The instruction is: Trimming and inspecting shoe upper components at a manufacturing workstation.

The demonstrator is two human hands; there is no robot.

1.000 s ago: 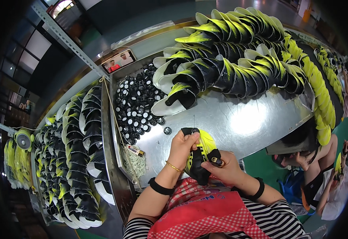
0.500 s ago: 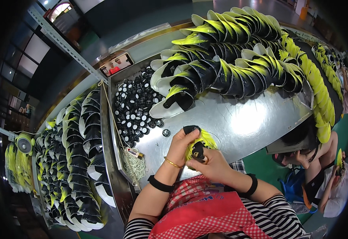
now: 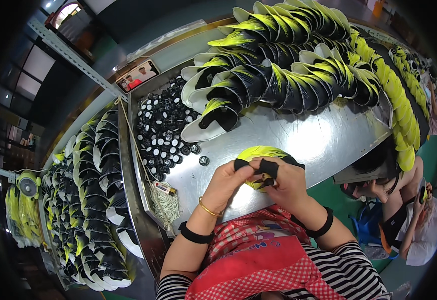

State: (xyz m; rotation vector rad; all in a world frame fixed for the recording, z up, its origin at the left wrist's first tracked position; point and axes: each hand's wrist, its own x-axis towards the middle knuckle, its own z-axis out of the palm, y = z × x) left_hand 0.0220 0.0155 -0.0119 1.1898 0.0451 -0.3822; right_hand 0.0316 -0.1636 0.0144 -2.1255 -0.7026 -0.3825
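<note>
In front of my body, above the metal tabletop [image 3: 283, 132], both hands grip a yellow-green and black shoe upper [image 3: 261, 151]. My left hand [image 3: 228, 181] pinches its near left edge between thumb and fingers. My right hand [image 3: 289, 186] is curled round the right side, its fingers bent in toward the left hand. Dark bands wrap fingers of both hands. Part of the upper and whatever lies between the fingertips are hidden. Beyond it, nested rows of similar black and yellow-green uppers [image 3: 298, 82] lie along the table's far side.
Many small round black pieces with white faces [image 3: 161, 132] lie at the tabletop's left, near a phone [image 3: 137, 76]. A bundle of pale cord [image 3: 164, 205] sits at the left edge. More stacked uppers [image 3: 91, 200] stand left; a co-worker [image 3: 423, 220] sits right.
The upper has been turned and spread wider, its yellow-green curve now facing away from me. My right hand has risen and moved right; the left has shifted slightly. The view has tilted a little.
</note>
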